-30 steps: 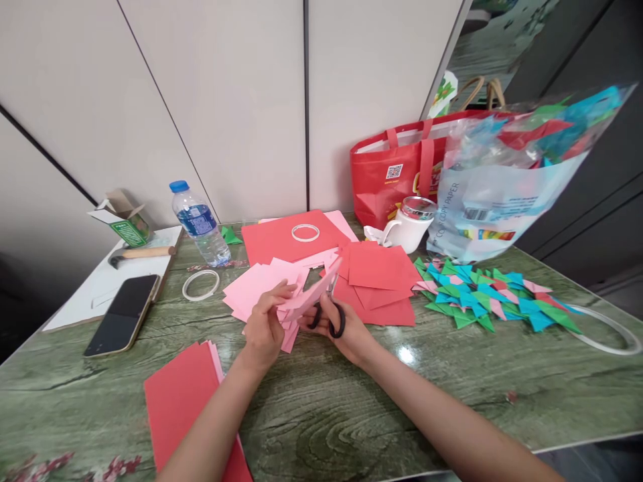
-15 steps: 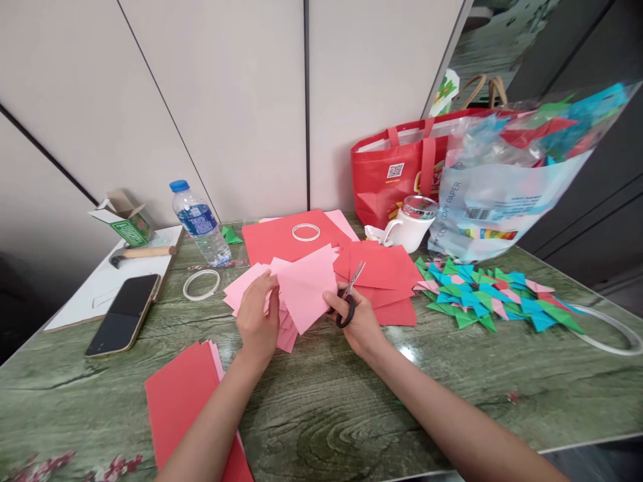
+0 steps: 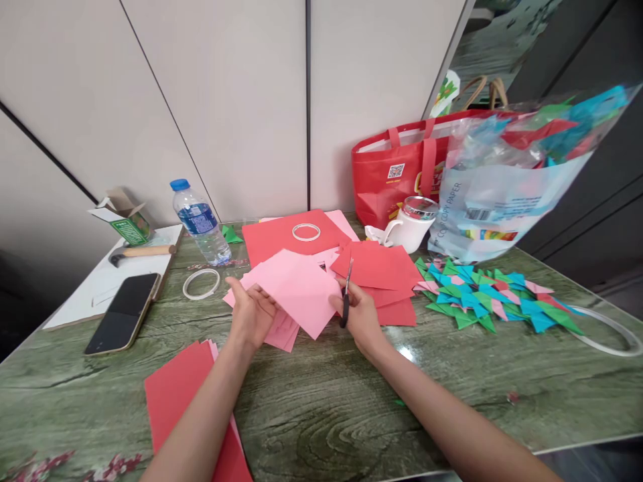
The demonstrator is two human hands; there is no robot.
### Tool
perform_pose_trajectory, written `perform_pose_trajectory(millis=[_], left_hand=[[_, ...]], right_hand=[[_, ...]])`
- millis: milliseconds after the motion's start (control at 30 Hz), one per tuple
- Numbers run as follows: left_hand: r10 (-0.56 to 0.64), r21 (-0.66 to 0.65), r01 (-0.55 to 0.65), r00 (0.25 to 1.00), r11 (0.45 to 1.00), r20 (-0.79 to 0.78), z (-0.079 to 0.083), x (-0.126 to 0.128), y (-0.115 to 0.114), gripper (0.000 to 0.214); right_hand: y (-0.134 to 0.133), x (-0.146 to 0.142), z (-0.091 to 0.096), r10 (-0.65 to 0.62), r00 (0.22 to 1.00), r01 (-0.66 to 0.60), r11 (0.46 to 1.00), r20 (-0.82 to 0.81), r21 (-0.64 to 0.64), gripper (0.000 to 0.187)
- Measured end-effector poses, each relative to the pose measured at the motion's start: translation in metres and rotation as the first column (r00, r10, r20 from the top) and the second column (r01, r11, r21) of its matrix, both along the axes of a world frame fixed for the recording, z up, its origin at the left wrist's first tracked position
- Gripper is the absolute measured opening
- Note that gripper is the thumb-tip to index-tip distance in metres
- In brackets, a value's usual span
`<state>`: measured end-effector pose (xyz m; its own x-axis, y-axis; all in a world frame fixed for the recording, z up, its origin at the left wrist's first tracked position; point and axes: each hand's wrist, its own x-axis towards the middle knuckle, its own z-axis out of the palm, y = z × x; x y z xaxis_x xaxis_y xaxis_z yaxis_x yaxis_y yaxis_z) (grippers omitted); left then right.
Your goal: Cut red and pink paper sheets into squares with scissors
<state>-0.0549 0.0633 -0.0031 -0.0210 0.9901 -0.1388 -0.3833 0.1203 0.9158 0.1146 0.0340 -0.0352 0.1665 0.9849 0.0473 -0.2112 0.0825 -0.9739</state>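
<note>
My right hand (image 3: pixel 359 311) is closed on a pair of scissors (image 3: pixel 345 301) with black handles, their blades pointing away from me. Its thumb and fingers also pinch the right corner of a square of pink paper (image 3: pixel 306 291). My left hand (image 3: pixel 250 313) is palm up with the thumb spread, its fingertips partly hidden at the left edge of that sheet. Under the sheet lies a loose pile of pink squares (image 3: pixel 282 333). Red paper squares (image 3: pixel 376 268) are fanned out beyond my right hand.
Folded paper pieces (image 3: pixel 482 291) lie at the right, before a copy-paper bag (image 3: pixel 487 201), a white mug (image 3: pixel 409 231) and a red bag (image 3: pixel 376 174). Left are a bottle (image 3: pixel 201 224), a tape roll (image 3: pixel 201 284), a phone (image 3: pixel 123 314), a hammer (image 3: pixel 145 251) and red sheets (image 3: pixel 181 395).
My left hand has turned palm up and spread its thumb. The pink sheet has swung lower and flatter, and the scissors have turned more upright in my right hand.
</note>
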Motion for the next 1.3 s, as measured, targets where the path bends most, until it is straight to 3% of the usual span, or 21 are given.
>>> perform_pose_trajectory(millis=[67,200,267,367,500,633,733,867,900,967,1000,1067,1167,1233,1300], left_hand=[[-0.127,0.040,0.124,0.988,0.992,0.092,0.006,0.001,-0.003,0.084],[-0.230,0.072,0.223,0.966,0.972,0.120,0.007,0.000,-0.011,0.045],[-0.211,0.039,0.208,0.969,0.977,0.125,0.006,-0.002,-0.012,0.032],[-0.134,0.001,0.135,0.985,0.991,0.106,0.004,-0.004,-0.012,0.038],[-0.063,-0.007,0.063,0.998,0.998,0.023,0.003,-0.003,-0.011,0.048],[-0.091,-0.062,0.089,0.995,0.994,-0.028,0.003,0.003,-0.015,0.049],[-0.076,-0.034,0.078,0.996,0.996,0.050,0.005,0.007,-0.017,0.051],[0.049,0.019,-0.055,0.974,0.998,0.220,0.010,0.009,-0.015,0.044],[0.069,0.023,-0.077,0.964,0.997,0.258,0.011,0.009,-0.014,0.042],[0.080,0.038,-0.096,0.945,0.995,0.317,0.012,0.010,-0.014,0.040],[0.080,0.050,-0.102,0.939,0.994,0.333,0.013,0.010,-0.014,0.039],[0.082,0.064,-0.109,0.939,0.992,0.335,0.015,0.013,-0.015,0.038],[0.107,0.065,-0.135,0.942,0.989,0.318,0.017,0.019,-0.019,0.036],[0.133,0.064,-0.162,0.937,0.985,0.323,0.016,0.024,-0.023,0.033],[0.179,0.061,-0.210,0.927,0.976,0.329,0.015,0.029,-0.025,0.030]], right_hand=[[0.002,0.003,0.002,-0.038,0.999,0.038,0.999,0.007,0.006,0.029],[0.004,0.006,0.005,0.008,0.998,-0.009,1.000,0.063,0.023,0.034],[0.004,0.007,0.005,0.048,0.993,-0.055,0.997,0.110,0.055,0.036],[0.004,0.007,0.006,0.056,0.988,-0.070,0.993,0.146,0.091,0.036],[0.003,0.008,0.008,-0.121,0.989,0.110,0.987,0.090,0.117,0.035],[0.003,0.011,0.008,-0.265,0.962,0.256,0.958,0.063,0.129,0.038],[0.004,0.011,0.008,-0.308,0.951,0.301,0.944,0.034,0.135,0.036],[0.004,0.008,0.013,-0.337,0.942,0.333,0.926,-0.010,0.179,0.036],[0.002,0.007,0.015,-0.274,0.962,0.270,0.946,-0.001,0.177,0.035],[-0.004,0.002,0.019,0.009,0.999,-0.014,0.991,0.038,0.135,0.033],[-0.008,-0.001,0.021,0.220,0.974,-0.225,0.970,0.056,0.097,0.034],[-0.017,-0.008,0.023,0.556,0.830,-0.558,0.830,0.047,0.019,0.039],[-0.028,-0.016,0.023,0.738,0.675,-0.738,0.674,-0.016,-0.034,0.036],[-0.032,-0.020,0.022,0.776,0.631,-0.775,0.629,-0.025,-0.059,0.036],[-0.033,-0.021,0.021,0.776,0.631,-0.775,0.629,-0.019,-0.070,0.035]])
